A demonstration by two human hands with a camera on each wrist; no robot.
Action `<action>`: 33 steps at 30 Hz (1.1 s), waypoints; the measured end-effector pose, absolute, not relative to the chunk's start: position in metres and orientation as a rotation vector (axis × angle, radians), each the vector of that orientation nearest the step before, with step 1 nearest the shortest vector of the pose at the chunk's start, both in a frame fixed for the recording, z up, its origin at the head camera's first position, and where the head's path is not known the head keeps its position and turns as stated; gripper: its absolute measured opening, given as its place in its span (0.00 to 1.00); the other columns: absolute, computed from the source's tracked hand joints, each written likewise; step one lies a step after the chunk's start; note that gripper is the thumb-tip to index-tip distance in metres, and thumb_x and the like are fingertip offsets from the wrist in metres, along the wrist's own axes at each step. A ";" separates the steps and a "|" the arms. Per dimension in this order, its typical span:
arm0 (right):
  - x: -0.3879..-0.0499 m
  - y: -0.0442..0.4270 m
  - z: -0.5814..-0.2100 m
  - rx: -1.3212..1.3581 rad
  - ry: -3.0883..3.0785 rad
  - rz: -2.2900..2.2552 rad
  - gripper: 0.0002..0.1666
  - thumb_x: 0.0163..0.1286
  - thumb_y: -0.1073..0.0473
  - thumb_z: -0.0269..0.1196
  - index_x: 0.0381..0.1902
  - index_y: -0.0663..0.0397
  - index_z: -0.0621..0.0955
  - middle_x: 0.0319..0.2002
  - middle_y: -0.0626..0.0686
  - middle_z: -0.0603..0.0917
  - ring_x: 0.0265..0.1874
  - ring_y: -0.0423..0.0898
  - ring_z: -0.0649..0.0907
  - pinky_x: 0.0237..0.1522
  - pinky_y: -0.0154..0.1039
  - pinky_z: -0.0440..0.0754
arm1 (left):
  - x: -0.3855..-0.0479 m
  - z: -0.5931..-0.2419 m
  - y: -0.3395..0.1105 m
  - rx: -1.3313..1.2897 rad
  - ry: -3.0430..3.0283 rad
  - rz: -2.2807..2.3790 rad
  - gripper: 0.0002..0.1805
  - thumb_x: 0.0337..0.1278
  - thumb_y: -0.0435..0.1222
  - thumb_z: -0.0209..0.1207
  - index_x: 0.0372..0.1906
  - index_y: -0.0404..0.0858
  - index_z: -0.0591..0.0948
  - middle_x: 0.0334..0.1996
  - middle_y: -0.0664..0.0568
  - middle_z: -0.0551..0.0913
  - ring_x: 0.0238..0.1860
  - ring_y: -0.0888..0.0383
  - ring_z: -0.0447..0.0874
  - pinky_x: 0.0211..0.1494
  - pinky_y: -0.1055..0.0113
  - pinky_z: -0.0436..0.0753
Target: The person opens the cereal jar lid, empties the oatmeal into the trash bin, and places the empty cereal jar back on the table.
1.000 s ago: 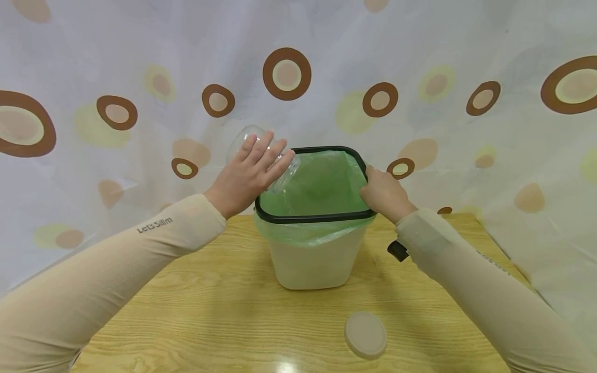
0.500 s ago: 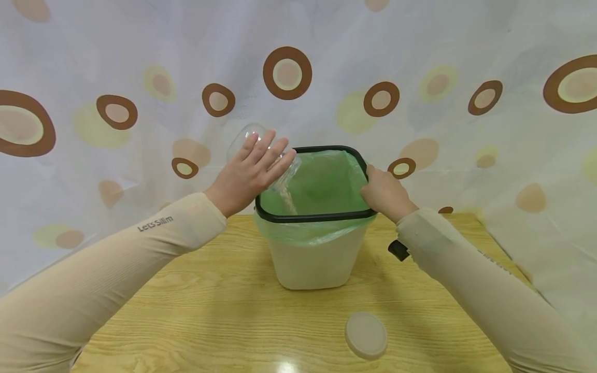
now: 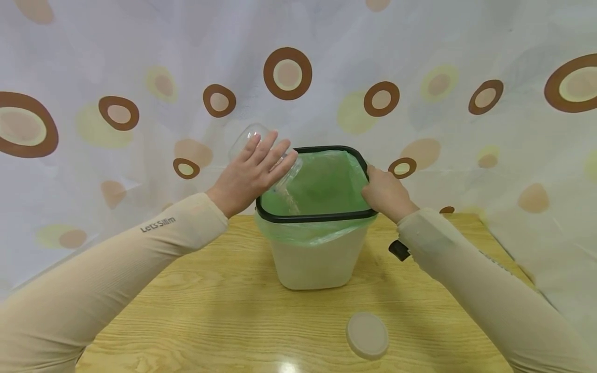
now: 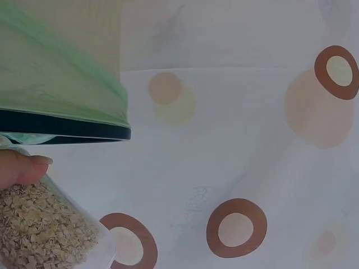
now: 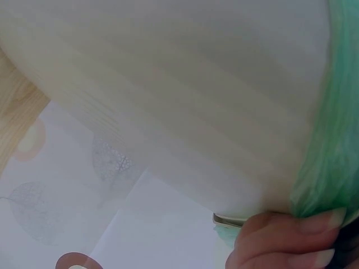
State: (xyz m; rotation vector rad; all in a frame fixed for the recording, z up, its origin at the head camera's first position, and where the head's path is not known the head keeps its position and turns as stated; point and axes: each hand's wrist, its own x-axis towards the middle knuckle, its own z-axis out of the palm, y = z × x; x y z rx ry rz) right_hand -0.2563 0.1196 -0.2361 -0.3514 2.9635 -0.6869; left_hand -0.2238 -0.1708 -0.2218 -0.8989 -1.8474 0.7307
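Falling flakes [image 3: 291,202] have thinned since half a second ago, from a denser stream to a looser scatter, while both hands are in nearly the same places. Near the middle of the frame, the left hand [image 3: 252,173] grips a clear jar [image 3: 246,137] with its fingers spread across the near side; the left wrist view shows the thumb pressed on the jar, with many flakes inside at the lower left. That jar tilts down to the right, its mouth over the left part of the opening of a pale bin [image 3: 312,264]. Right of centre, the right hand [image 3: 384,191] is apart from the left and clamped on the bin's black rim [image 3: 317,218], and the right wrist view shows its fingers curled there beside the green liner [image 3: 322,181]. The liner covers the inside and folds out under the rim. At the lower right of centre, a round beige disc [image 3: 367,335] lies on the wooden surface [image 3: 210,295], in front of the bin. Behind, a pale sheet [image 3: 326,31] with brown rings fills the upper frame.
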 end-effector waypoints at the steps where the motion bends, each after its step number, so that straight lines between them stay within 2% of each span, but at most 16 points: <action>1: -0.256 0.120 -0.236 -0.351 2.961 -0.692 0.37 0.66 0.69 0.42 0.73 0.71 0.52 0.55 0.71 0.72 0.19 0.50 0.68 0.23 0.42 0.66 | -0.224 -0.222 -0.170 -0.896 -1.841 0.740 0.30 0.55 0.23 0.59 0.64 0.37 0.70 0.63 0.42 0.71 0.66 0.43 0.67 0.69 0.51 0.62; 11: -0.256 0.120 -0.235 -0.351 2.957 -0.698 0.38 0.65 0.69 0.42 0.73 0.71 0.51 0.58 0.72 0.71 0.17 0.48 0.64 0.22 0.41 0.64 | -0.225 -0.222 -0.170 -0.900 -1.821 0.749 0.30 0.55 0.23 0.59 0.65 0.38 0.70 0.63 0.43 0.72 0.66 0.43 0.67 0.69 0.51 0.62; 15: -0.255 0.120 -0.235 -0.354 2.960 -0.705 0.37 0.65 0.69 0.42 0.73 0.71 0.52 0.45 0.69 0.75 0.15 0.46 0.61 0.21 0.40 0.63 | -0.225 -0.221 -0.170 -0.909 -1.835 0.742 0.31 0.55 0.23 0.59 0.65 0.38 0.69 0.64 0.42 0.71 0.66 0.43 0.66 0.69 0.50 0.61; 18: -0.256 0.119 -0.235 -0.357 2.957 -0.715 0.37 0.66 0.70 0.42 0.73 0.71 0.52 0.35 0.64 0.74 0.14 0.44 0.60 0.19 0.38 0.62 | -0.226 -0.221 -0.170 -0.908 -1.840 0.750 0.30 0.56 0.23 0.59 0.65 0.38 0.69 0.64 0.42 0.71 0.66 0.44 0.66 0.70 0.50 0.61; 21: -0.255 0.118 -0.235 -0.359 2.953 -0.716 0.37 0.66 0.70 0.42 0.73 0.71 0.52 0.32 0.62 0.73 0.13 0.43 0.59 0.18 0.38 0.62 | -0.225 -0.222 -0.171 -0.907 -1.840 0.751 0.30 0.56 0.23 0.59 0.65 0.38 0.69 0.64 0.43 0.71 0.66 0.44 0.66 0.69 0.51 0.61; 30: -0.255 0.119 -0.235 -0.358 2.958 -0.713 0.37 0.66 0.69 0.42 0.74 0.71 0.51 0.43 0.68 0.75 0.14 0.45 0.60 0.20 0.39 0.62 | -0.226 -0.222 -0.168 -0.912 -1.815 0.780 0.29 0.59 0.21 0.55 0.65 0.39 0.69 0.64 0.43 0.71 0.66 0.44 0.66 0.69 0.51 0.62; 33: -0.255 0.119 -0.235 -0.357 2.953 -0.722 0.37 0.66 0.69 0.42 0.74 0.70 0.51 0.42 0.67 0.76 0.13 0.44 0.58 0.19 0.38 0.61 | -0.226 -0.221 -0.167 -0.911 -1.812 0.784 0.29 0.58 0.22 0.56 0.65 0.39 0.70 0.64 0.43 0.71 0.66 0.44 0.66 0.69 0.51 0.62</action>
